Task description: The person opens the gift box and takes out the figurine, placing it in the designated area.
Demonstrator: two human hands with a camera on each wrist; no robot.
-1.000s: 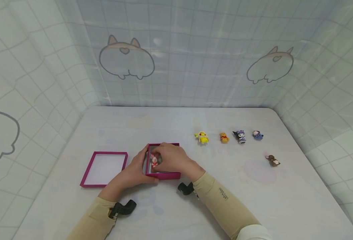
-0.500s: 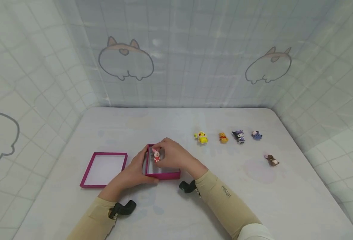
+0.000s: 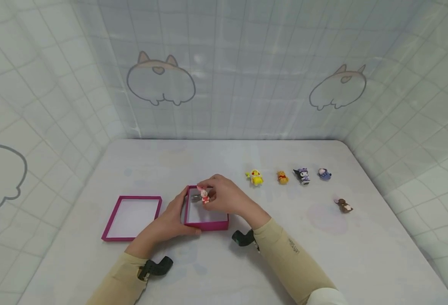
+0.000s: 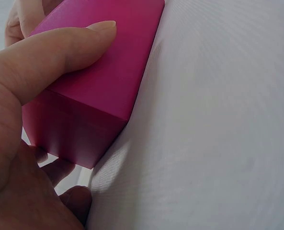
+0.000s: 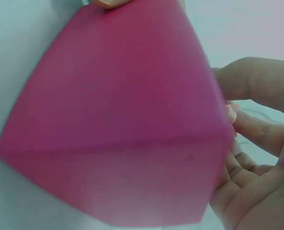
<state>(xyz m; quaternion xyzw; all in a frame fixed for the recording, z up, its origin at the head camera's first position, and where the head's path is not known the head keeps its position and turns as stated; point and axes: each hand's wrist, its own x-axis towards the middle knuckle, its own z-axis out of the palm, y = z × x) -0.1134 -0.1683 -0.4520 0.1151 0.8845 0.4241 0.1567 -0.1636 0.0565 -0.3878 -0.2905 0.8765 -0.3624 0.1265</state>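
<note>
Piglet [image 3: 204,196] sits pinched in our right hand [image 3: 224,198] above the box [image 3: 207,223] (left hand [image 3: 170,221] grips its wall).

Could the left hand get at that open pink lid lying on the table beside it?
Probably yes. The lid lies uncovered just beside the left hand, with bare table between. But that hand now grips the pink box, so it must let go first.
</note>
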